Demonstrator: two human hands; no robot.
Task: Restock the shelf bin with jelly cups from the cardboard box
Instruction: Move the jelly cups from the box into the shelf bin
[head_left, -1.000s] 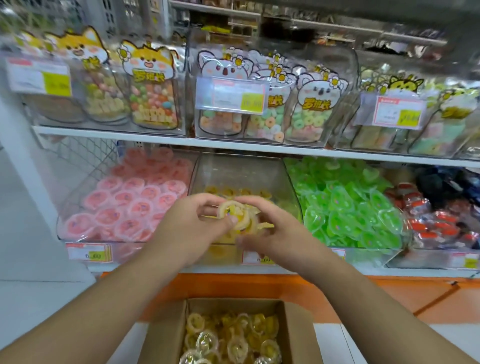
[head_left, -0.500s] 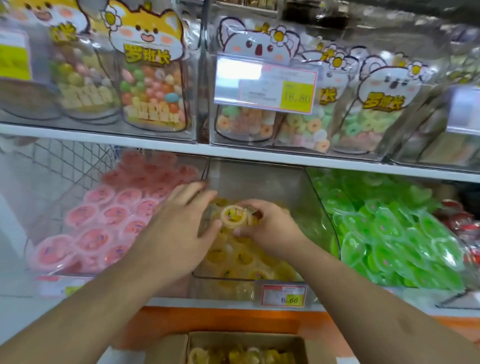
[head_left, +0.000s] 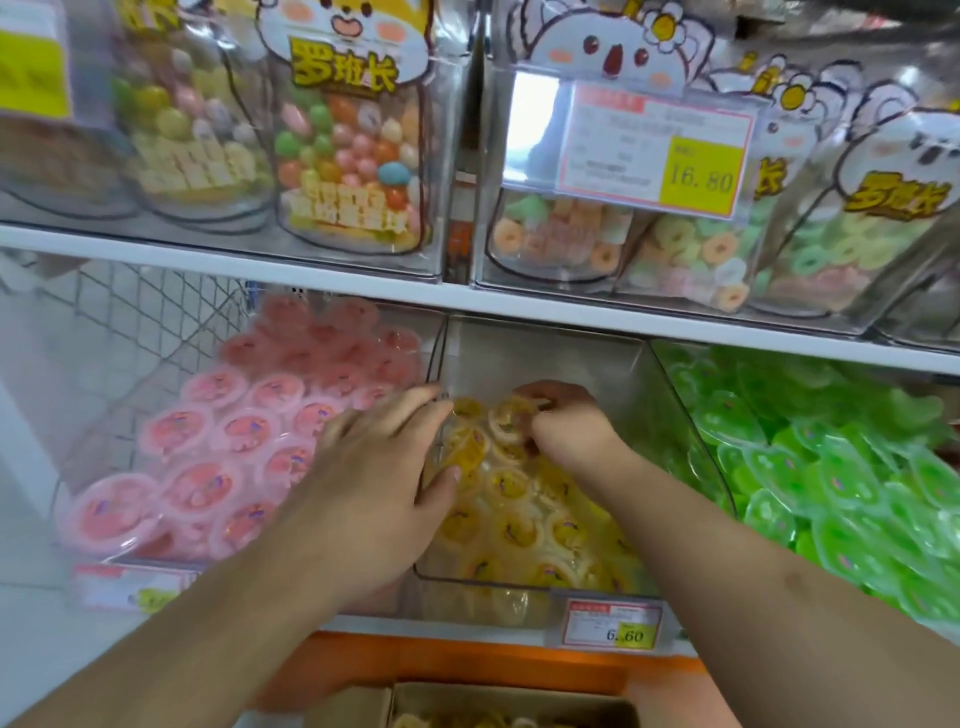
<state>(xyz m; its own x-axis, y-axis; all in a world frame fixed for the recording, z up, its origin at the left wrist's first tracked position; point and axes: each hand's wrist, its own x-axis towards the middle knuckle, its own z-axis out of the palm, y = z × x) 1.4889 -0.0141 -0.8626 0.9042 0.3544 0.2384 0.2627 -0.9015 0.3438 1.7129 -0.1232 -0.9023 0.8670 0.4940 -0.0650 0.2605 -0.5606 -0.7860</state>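
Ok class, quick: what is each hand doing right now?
Left hand: open, fingers straight, resting on the yellow cups at the bin wall.
Right hand: fingers curled round a yellow cup.

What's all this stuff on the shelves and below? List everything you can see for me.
yellow jelly cups: many, yellow, middle clear bin
pink jelly cups: many, pink, left bin
green jelly cups: many, green, right bin
candy bags: several, mixed colours, upper shelf
price tags: several, white and yellow, bin fronts
cardboard box: one, brown, bottom edge
left hand: on the bin's left wall
right hand: curled on a yellow cup
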